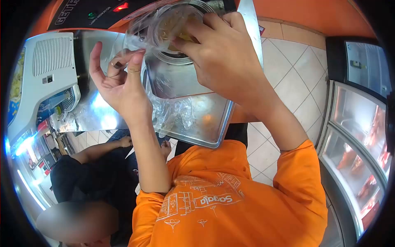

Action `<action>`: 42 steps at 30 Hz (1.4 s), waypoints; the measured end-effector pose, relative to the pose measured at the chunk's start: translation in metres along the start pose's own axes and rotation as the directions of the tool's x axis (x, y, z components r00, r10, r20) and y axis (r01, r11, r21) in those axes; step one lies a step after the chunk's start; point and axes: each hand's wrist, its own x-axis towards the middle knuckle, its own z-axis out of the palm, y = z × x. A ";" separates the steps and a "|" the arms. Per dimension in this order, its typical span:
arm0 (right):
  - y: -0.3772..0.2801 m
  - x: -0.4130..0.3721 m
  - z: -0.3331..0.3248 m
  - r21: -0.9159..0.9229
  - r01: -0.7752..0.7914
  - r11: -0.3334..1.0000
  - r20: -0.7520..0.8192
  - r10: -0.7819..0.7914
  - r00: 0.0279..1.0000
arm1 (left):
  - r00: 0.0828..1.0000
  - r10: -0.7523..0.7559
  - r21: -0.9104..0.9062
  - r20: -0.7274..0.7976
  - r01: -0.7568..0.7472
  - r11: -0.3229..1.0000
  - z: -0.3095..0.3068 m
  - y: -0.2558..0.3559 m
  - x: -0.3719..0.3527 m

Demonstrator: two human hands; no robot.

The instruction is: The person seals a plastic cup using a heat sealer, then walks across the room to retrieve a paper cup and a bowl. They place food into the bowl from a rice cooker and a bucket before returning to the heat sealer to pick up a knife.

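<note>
A clear plastic film [142, 31] stretches over a round container [175, 26] with yellowish contents, set in the ring of a metal machine. At the film's lower left corner, my left hand [119, 80] pinches it between thumb and fingertips, a ring on one finger. My right hand [224, 51] reaches over the container's right side with fingers curled, their tips on the film at the rim; its thumb is hidden. Below the ring, crumpled clear plastic [175, 115] lies on a metal tray [212, 142].
An orange machine panel [98, 12] with a lit red switch stands at the back. A white-grey appliance [51, 61] is at left. A seated person in dark clothes [98, 168] is close by at lower left. A glass-fronted cabinet [358, 140] stands at right.
</note>
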 end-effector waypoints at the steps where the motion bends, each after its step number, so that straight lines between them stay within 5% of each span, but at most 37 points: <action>1: 0.000 -0.001 0.001 -0.008 0.000 1.000 -0.010 0.000 1.000 | 1.000 0.000 0.000 0.001 0.000 1.000 -0.005 -0.004 0.000; 7: 0.001 0.001 -0.002 -0.045 0.020 0.999 -0.002 -0.020 1.000 | 0.997 -0.057 -0.214 0.045 0.065 0.975 -0.014 -0.015 -0.005; 11: 0.002 0.000 0.003 0.076 0.068 0.995 -0.064 -0.063 0.996 | 0.994 -0.078 -0.014 0.074 0.079 0.997 0.006 0.003 -0.009; 13: 0.001 0.000 0.004 0.134 0.070 0.989 -0.085 -0.059 0.995 | 0.981 0.044 0.282 0.190 -0.097 0.954 0.014 0.005 -0.008; 15: 0.003 -0.003 0.002 0.136 0.059 0.989 -0.053 -0.052 0.997 | 0.994 -0.056 0.199 0.089 0.037 0.979 0.021 0.010 -0.011; 18: 0.002 -0.001 -0.002 0.094 0.052 0.994 -0.030 -0.049 0.998 | 0.992 0.070 0.377 0.106 -0.105 0.920 0.021 0.006 -0.008; 20: 0.004 -0.003 0.003 0.081 0.077 0.994 -0.085 -0.070 0.994 | 0.997 0.032 0.164 -0.073 -0.020 0.986 0.023 0.006 -0.009; 22: 0.003 0.000 -0.002 0.064 0.101 0.993 -0.143 -0.091 0.986 | 0.997 0.004 0.051 -0.083 0.000 0.999 0.015 -0.002 -0.008; 24: 0.004 0.006 -0.018 0.191 0.066 0.979 0.158 -0.098 0.983 | 0.996 -0.016 -0.108 -0.084 0.007 0.994 0.012 -0.009 -0.007; 28: 0.010 0.006 -0.019 0.339 0.014 0.941 0.234 -0.098 0.967 | 0.995 -0.027 -0.154 -0.099 0.011 0.988 0.007 -0.012 -0.002; 34: 0.006 0.006 -0.003 0.289 0.055 0.956 0.117 -0.092 0.989 | 0.998 -0.038 -0.155 -0.045 0.031 0.987 0.004 -0.011 0.002; 36: 0.000 0.000 0.017 0.078 0.073 0.994 -0.210 -0.055 0.976 | 0.999 -0.009 -0.122 -0.051 0.003 0.993 0.005 -0.008 0.002; 40: 0.001 0.002 0.011 0.114 0.076 0.991 -0.262 -0.043 0.964 | 0.999 0.019 -0.162 -0.040 -0.025 0.986 0.000 -0.007 0.008; 42: 0.004 0.010 -0.013 0.236 0.039 0.971 0.132 -0.072 0.989 | 0.998 0.038 -0.127 -0.040 -0.043 0.991 0.001 -0.005 0.011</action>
